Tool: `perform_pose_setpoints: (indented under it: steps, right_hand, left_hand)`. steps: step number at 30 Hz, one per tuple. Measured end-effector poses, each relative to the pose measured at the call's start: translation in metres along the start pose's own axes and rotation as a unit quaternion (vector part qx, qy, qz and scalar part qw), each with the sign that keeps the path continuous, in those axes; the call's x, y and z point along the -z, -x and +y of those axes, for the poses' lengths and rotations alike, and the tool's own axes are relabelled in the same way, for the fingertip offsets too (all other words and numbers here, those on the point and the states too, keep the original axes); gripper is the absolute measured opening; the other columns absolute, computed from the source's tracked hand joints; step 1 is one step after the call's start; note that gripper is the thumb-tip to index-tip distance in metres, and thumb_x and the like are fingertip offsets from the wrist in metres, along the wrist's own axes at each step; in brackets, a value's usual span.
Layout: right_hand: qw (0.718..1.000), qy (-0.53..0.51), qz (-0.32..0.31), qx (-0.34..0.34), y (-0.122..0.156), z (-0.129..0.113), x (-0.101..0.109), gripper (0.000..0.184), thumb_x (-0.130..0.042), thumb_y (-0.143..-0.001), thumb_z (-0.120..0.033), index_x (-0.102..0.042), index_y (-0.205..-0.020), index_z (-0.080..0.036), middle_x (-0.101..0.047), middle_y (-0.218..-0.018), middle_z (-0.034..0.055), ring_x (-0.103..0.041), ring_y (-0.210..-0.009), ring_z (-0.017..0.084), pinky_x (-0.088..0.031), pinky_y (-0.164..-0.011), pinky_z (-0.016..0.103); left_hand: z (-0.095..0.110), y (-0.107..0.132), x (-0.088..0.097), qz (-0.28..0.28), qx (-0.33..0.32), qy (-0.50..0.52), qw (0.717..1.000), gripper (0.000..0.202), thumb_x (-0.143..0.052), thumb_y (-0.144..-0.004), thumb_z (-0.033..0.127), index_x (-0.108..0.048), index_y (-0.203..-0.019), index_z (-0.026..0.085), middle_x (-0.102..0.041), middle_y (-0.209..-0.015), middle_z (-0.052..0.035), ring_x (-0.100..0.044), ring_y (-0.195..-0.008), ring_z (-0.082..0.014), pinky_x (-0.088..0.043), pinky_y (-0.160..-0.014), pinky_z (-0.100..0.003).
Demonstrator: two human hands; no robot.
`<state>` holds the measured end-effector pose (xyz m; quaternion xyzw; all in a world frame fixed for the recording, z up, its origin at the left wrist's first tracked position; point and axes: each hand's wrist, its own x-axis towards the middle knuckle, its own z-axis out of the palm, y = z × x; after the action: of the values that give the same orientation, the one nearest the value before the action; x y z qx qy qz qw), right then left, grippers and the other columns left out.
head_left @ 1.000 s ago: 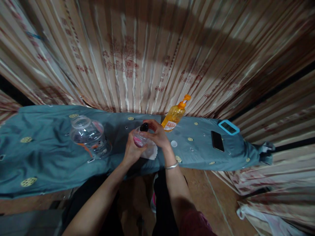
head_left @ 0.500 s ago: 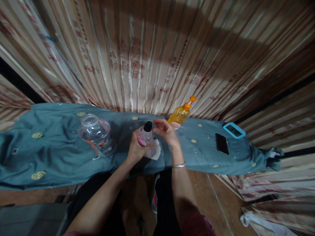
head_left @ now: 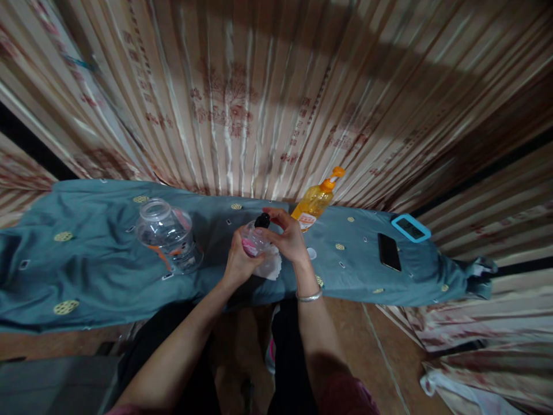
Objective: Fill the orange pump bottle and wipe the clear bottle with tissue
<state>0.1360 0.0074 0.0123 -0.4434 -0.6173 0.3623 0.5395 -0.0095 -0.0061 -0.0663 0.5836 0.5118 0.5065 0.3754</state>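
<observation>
Our left hand (head_left: 237,262) wraps small clear bottle (head_left: 253,242), fingers closed round it; right hand (head_left: 289,239) pinches black cap (head_left: 262,220); we judge: bottle upright, twist cap gently.

Your table (head_left: 86,271) is draped in a teal cloth. At its front middle lies a white pad (head_left: 273,268). From that pad, a clear jar (head_left: 168,233) stands at 9 o'clock, an orange pump bottle (head_left: 317,199) at 1 o'clock and a small white cap (head_left: 311,253) near at 3 o'clock. Farther out at 3 o'clock lie a black phone (head_left: 389,252) and a blue-framed device (head_left: 411,227)
</observation>
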Motion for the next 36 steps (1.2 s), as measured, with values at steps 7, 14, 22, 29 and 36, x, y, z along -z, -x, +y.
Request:
perform_pose_setpoints:
  steps: [7,14,22,29,36]
  right_hand:
    - [0.998,-0.046,-0.030,0.010,0.002,-0.005,0.008,0.056,-0.074,-0.084,-0.065,-0.069,-0.120,-0.021,-0.074,-0.120,0.0087,-0.070,-0.115,0.025,-0.054,-0.105,0.050]
    - [0.997,0.024,0.027,-0.066,-0.004,0.033,0.035,0.036,-0.066,-0.099,-0.045,-0.066,-0.122,-0.018,-0.070,-0.123,0.0081,-0.069,-0.110,0.023,-0.058,-0.096,0.046]
    - [0.944,0.249,0.022,-0.215,0.019,0.089,0.053,0.033,-0.068,-0.098,-0.040,-0.065,-0.122,-0.017,-0.069,-0.121,0.0069,-0.070,-0.102,0.021,-0.060,-0.088,0.041]
    - [0.910,0.349,-0.006,-0.222,0.029,0.107,0.048,0.036,-0.069,-0.098,-0.040,-0.064,-0.127,-0.019,-0.067,-0.128,0.0080,-0.068,-0.110,0.023,-0.059,-0.094,0.045]
    - [0.918,0.363,0.056,-0.149,0.041,0.100,0.053,0.039,-0.068,-0.098,-0.040,-0.063,-0.131,-0.020,-0.064,-0.134,0.0091,-0.066,-0.117,0.025,-0.057,-0.099,0.048]
  left_hand:
    - [0.007,0.001,0.000,-0.002,-0.003,-0.005,1.000,0.079,-0.087,-0.060,0.030,-0.050,-0.129,0.020,-0.066,-0.127,-0.0112,-0.066,-0.118,-0.0300,-0.053,-0.105,-0.047]
    - [-0.007,-0.001,0.002,-0.012,-0.019,0.009,1.000,0.100,-0.092,-0.057,0.029,-0.042,-0.144,0.022,-0.056,-0.148,-0.0149,-0.054,-0.141,-0.0337,-0.042,-0.121,-0.052]
    - [-0.010,-0.001,0.002,-0.009,-0.044,0.008,0.999,0.130,-0.097,-0.052,0.033,-0.023,-0.159,0.023,-0.040,-0.162,-0.0211,-0.040,-0.153,-0.0364,-0.034,-0.127,-0.054]
    - [-0.012,0.002,0.008,-0.002,-0.058,0.001,0.998,0.132,-0.098,-0.052,0.039,-0.024,-0.160,0.022,-0.037,-0.165,-0.0231,-0.038,-0.154,-0.0385,-0.031,-0.127,-0.057]
    - [-0.004,0.031,0.036,0.034,-0.113,-0.017,0.993,0.102,-0.083,-0.075,0.049,-0.032,-0.158,0.019,-0.041,-0.163,-0.0219,-0.037,-0.155,-0.0370,-0.029,-0.129,-0.057]
